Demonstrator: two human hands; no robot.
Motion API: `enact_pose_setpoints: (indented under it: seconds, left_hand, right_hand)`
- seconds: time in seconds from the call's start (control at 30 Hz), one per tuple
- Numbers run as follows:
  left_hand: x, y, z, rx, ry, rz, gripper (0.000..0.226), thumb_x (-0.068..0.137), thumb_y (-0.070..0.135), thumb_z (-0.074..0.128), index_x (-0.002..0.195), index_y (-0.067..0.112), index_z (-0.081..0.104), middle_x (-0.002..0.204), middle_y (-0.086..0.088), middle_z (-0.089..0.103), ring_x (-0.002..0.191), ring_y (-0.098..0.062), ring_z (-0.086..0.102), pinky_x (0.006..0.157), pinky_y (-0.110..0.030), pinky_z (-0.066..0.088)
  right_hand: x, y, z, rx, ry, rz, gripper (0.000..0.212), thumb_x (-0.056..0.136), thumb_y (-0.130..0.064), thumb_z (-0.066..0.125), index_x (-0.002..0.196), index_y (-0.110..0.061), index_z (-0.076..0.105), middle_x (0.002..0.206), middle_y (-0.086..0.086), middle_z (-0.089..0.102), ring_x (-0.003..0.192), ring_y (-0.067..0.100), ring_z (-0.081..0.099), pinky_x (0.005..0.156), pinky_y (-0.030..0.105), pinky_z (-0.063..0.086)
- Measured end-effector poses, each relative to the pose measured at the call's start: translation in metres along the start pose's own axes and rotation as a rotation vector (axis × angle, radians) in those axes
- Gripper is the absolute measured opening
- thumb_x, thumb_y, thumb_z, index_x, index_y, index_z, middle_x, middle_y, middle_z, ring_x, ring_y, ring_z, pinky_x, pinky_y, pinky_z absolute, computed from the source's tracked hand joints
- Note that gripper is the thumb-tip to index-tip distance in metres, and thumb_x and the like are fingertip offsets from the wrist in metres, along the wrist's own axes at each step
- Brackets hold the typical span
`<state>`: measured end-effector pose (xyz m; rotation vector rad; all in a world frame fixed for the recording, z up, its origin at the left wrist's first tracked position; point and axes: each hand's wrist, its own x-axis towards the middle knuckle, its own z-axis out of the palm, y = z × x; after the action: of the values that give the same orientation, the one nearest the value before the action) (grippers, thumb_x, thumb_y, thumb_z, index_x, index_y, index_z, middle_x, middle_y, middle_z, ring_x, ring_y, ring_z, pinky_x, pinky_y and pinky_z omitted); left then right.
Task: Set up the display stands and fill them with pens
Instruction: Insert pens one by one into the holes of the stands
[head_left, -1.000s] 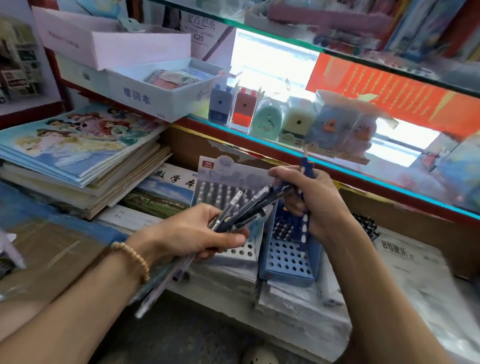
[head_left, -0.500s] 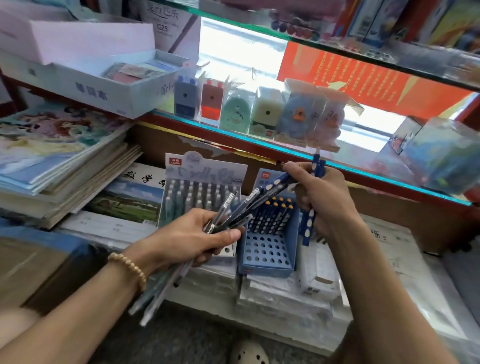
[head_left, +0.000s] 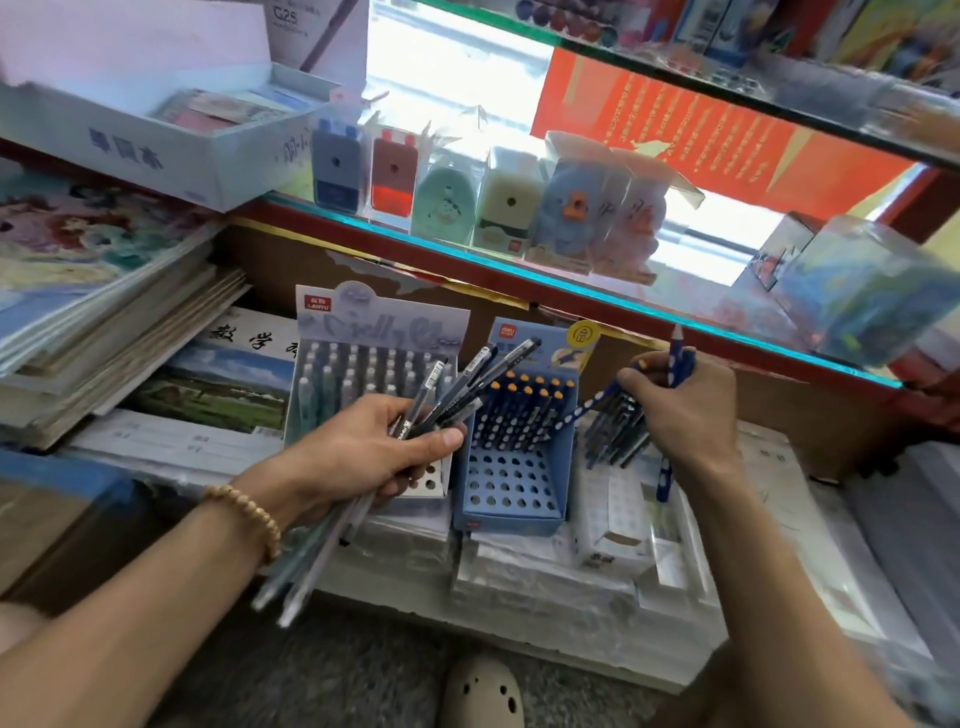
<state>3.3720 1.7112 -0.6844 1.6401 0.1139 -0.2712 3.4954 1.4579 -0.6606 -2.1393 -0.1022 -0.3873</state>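
Two display stands sit side by side on wrapped paper packs. The pale grey stand (head_left: 374, 332) on the left is nearly full of light-capped pens. In the blue stand (head_left: 511, 493) only the back rows hold dotted blue pens (head_left: 524, 410); its front holes are bare. My left hand (head_left: 374, 447) grips a bundle of dark and clear pens (head_left: 467, 384) in front of the grey stand. My right hand (head_left: 685, 410), right of the blue stand, holds several dotted blue pens (head_left: 675, 358); one (head_left: 582, 410) points down-left toward the blue stand.
A heap of dark pens (head_left: 618, 426) lies under my right hand, with an open pen box (head_left: 613, 514) below it. Stacked books (head_left: 104, 291) lie at left. A glass shelf edge (head_left: 571, 291) with boxed sharpeners (head_left: 452, 202) overhangs behind. A shoe (head_left: 480, 691) shows below.
The view has swung left and downward. My right hand moved right, away from above the blue stand, to over the heap of dark pens. My left hand keeps its bundle.
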Motion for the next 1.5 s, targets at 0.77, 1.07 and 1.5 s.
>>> enact_pose_setpoints:
  seconds: [0.77, 1.07, 1.5]
  left_hand:
    - [0.007, 0.004, 0.011, -0.007, -0.045, 0.000, 0.055, 0.075, 0.040, 0.067, 0.115, 0.003, 0.063, 0.061, 0.004, 0.052, 0.048, -0.009, 0.043, 0.044, -0.018, 0.039]
    - [0.011, 0.000, 0.014, 0.013, -0.044, -0.008, 0.038, 0.086, 0.031, 0.065, 0.113, 0.003, 0.064, 0.058, 0.007, 0.052, 0.046, -0.007, 0.044, 0.043, -0.016, 0.039]
    - [0.007, 0.000, 0.017, 0.031, -0.044, -0.001, 0.037, 0.089, 0.029, 0.065, 0.114, 0.003, 0.064, 0.056, 0.008, 0.052, 0.046, -0.007, 0.044, 0.044, -0.018, 0.039]
  right_hand:
    - [0.006, 0.016, 0.031, -0.228, -0.281, -0.010, 0.006, 0.088, -0.014, 0.073, 0.094, -0.015, 0.075, 0.086, 0.000, 0.072, 0.085, 0.017, 0.067, 0.078, 0.031, 0.050]
    - [0.001, 0.024, 0.047, -0.171, -0.305, 0.092, 0.008, 0.088, -0.013, 0.074, 0.087, -0.018, 0.068, 0.079, -0.008, 0.066, 0.086, 0.017, 0.064, 0.081, 0.033, 0.049]
    - [-0.011, 0.009, 0.032, -0.138, -0.153, 0.020, 0.009, 0.085, -0.021, 0.077, 0.085, -0.024, 0.068, 0.083, -0.004, 0.069, 0.088, 0.017, 0.067, 0.088, 0.039, 0.054]
